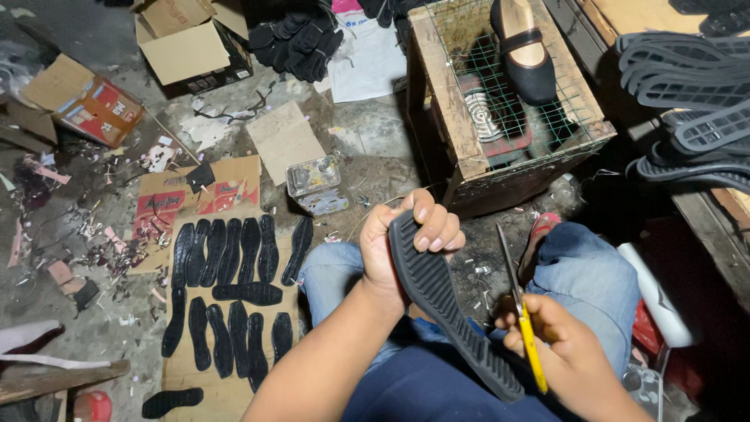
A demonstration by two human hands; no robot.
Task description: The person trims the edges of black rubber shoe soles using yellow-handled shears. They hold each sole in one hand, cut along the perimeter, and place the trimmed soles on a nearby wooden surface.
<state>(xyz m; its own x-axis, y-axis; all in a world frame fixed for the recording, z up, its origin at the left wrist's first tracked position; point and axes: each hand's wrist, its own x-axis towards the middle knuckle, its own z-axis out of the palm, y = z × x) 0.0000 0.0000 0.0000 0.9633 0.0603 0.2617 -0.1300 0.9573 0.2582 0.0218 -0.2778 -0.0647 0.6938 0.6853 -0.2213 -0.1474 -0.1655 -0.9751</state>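
Observation:
My left hand (406,238) grips the toe end of a black rubber shoe sole (445,301), tread side up, over my lap. The sole slants down to the right toward my right hand (558,348). That hand holds yellow-handled scissors (519,309) with the blades pointing up, just to the right of the sole and apart from it. My knees in blue jeans (586,273) show below both hands.
Several black soles (234,289) lie in rows on cardboard on the floor at left. A metal can (315,184) stands ahead. A wooden crate with wire mesh (500,109) carries a black shoe (525,55). Stacked soles (695,101) fill the right. Boxes and scraps litter the floor.

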